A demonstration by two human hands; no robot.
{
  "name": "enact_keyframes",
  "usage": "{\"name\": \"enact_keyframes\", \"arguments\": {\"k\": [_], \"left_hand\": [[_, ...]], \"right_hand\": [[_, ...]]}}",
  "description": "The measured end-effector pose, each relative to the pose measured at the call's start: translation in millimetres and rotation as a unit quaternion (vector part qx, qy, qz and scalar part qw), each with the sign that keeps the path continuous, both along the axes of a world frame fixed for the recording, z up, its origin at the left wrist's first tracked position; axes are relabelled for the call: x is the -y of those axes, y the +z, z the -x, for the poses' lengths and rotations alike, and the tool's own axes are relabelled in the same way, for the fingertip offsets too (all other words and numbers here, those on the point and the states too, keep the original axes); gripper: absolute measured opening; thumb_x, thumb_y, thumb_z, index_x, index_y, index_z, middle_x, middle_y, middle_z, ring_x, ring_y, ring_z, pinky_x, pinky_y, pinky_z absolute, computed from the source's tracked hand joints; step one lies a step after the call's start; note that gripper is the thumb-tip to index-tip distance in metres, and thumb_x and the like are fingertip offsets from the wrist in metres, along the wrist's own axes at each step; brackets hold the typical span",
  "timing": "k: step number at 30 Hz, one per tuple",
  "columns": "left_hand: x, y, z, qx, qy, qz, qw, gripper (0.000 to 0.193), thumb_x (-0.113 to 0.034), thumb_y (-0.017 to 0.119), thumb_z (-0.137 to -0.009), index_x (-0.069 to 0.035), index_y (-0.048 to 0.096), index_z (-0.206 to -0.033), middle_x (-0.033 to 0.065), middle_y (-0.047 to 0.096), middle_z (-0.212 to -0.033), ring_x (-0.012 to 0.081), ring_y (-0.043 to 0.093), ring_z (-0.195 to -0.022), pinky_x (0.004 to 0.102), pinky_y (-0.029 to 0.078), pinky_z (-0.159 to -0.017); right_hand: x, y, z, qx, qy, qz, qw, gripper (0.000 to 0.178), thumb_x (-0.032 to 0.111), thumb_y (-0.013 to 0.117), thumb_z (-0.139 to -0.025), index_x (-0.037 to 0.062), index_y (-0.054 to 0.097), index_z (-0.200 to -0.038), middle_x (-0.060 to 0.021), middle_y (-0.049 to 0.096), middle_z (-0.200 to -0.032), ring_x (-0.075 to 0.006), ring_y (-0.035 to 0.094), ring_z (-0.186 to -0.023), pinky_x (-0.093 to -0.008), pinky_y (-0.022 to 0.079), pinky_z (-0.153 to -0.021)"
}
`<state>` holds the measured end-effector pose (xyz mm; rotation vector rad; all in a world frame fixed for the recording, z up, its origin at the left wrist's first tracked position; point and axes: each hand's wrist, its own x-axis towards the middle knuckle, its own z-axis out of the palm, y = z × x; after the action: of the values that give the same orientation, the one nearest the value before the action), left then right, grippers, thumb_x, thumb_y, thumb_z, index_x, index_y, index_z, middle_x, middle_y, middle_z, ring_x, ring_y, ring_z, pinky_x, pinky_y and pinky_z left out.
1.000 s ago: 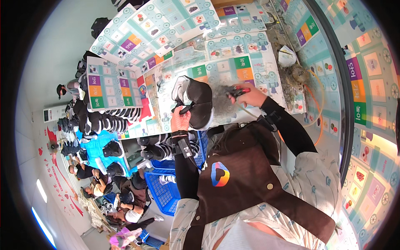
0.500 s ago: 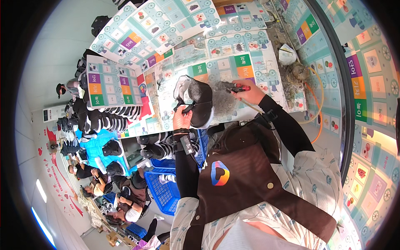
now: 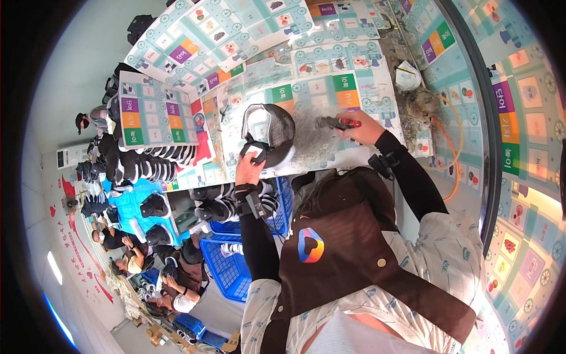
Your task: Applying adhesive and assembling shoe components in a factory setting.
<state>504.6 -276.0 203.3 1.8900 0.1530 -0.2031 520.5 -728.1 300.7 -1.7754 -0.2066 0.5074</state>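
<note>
My left hand is closed around the near end of a black shoe with a pale lining and a white sole edge. The shoe is tilted over the worktable, its opening facing up. To its right, my right hand grips a red-and-black hand tool that looks like an air blow gun. The tool's dark tip points left at the shoe, a gap apart from it. Grey fluff lies spread on the printed sheet between them.
Printed sheets cover the worktable. Stacked black shoes stand at the left, beside a blue cover. Blue baskets sit below the table edge. An orange hose hangs at the right. Several people sit at the lower left.
The shoe has moved slightly left and turned in my left hand, showing its opening more. My right hand and the tool have shifted a little to the right.
</note>
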Motion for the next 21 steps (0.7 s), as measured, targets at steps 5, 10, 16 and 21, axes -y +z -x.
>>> {"name": "enact_keyframes", "arguments": {"k": [5, 10, 16, 21], "left_hand": [[6.5, 43.5, -33.8, -0.169, 0.103, 0.276, 0.941, 0.044, 0.002, 0.058, -0.093, -0.004, 0.049, -0.136, 0.015, 0.06, -0.128, 0.0311, 0.061, -0.119, 0.0472, 0.053, -0.1], [1.0, 44.0, -57.4, -0.185, 0.059, 0.137, 0.971, 0.042, 0.004, 0.058, -0.094, -0.001, 0.051, -0.135, 0.0129, 0.064, -0.122, 0.0242, 0.066, -0.109, 0.0349, 0.057, -0.092], [6.8, 41.6, -67.9, -0.179, 0.046, 0.168, 0.968, 0.038, 0.005, 0.058, -0.093, -0.002, 0.053, -0.13, 0.0111, 0.064, -0.118, 0.0237, 0.067, -0.104, 0.0363, 0.058, -0.089], [5.5, 40.7, -76.1, -0.162, 0.006, 0.134, 0.978, 0.037, 0.006, 0.06, -0.091, -0.004, 0.054, -0.127, 0.0078, 0.063, -0.113, 0.0202, 0.066, -0.099, 0.0348, 0.059, -0.084]], "right_hand": [[5.3, 13.7, -2.5, -0.057, -0.047, -0.04, 0.996, 0.024, 0.013, 0.069, -0.079, 0.0039, 0.066, -0.101, -0.0063, 0.065, -0.081, -0.016, 0.058, -0.069, -0.031, 0.046, -0.067], [-2.1, 17.2, 5.4, 0.122, 0.015, 0.02, 0.992, 0.031, 0.016, 0.068, -0.08, 0.0032, 0.064, -0.108, -0.0136, 0.067, -0.085, -0.0295, 0.063, -0.077, -0.0366, 0.048, -0.073], [12.3, 18.9, 9.3, 0.122, 0.045, 0.036, 0.991, 0.034, 0.016, 0.069, -0.079, 0.0046, 0.064, -0.11, -0.0176, 0.066, -0.085, -0.0371, 0.064, -0.082, -0.0396, 0.049, -0.074], [20.6, 1.5, 13.9, 0.153, 0.003, 0.049, 0.987, 0.029, 0.014, 0.066, -0.078, 0.0049, 0.063, -0.105, -0.0184, 0.063, -0.082, -0.0397, 0.062, -0.082, -0.0421, 0.048, -0.073]]}}
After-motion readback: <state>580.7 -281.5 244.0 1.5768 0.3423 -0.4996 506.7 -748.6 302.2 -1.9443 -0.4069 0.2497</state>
